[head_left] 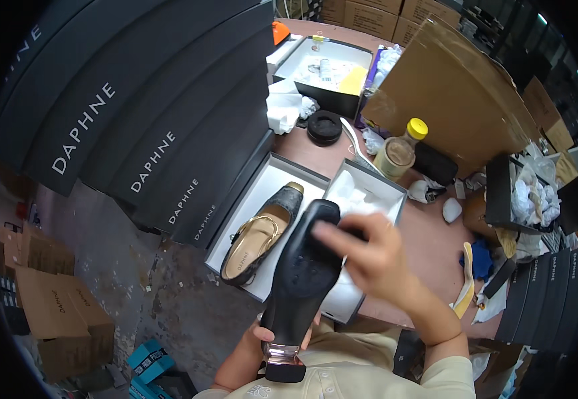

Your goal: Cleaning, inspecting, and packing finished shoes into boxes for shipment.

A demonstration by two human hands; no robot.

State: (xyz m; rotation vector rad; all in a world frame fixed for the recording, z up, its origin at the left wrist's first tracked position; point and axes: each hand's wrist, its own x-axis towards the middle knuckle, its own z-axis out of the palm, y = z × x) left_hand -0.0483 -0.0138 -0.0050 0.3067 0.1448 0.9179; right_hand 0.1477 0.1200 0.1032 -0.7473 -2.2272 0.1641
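A black shoe (299, 279) is turned sole up in front of me. Its toe points away, and its heel, with a shiny metallic band, lies near my shirt. My left hand (264, 334) grips this shoe from beneath, by the heel; part of the hand is hidden behind it. Over the front of the sole is my right hand (372, 256), index finger stretched toward the sole. Motion smears its fingers, so contact is unclear. The matching shoe (262, 236), with beige lining and gold chain, lies upright in an open shoe box (219, 258) beside it.
Dark shoe boxes (136, 120) are stacked high at left. A bottle with a yellow cap (398, 154), a round black tin (324, 128) and a white-handled brush (357, 143) stand or lie beyond. A box of crumpled paper (506, 229) is at right; cardboard boxes (66, 306) sit lower left.
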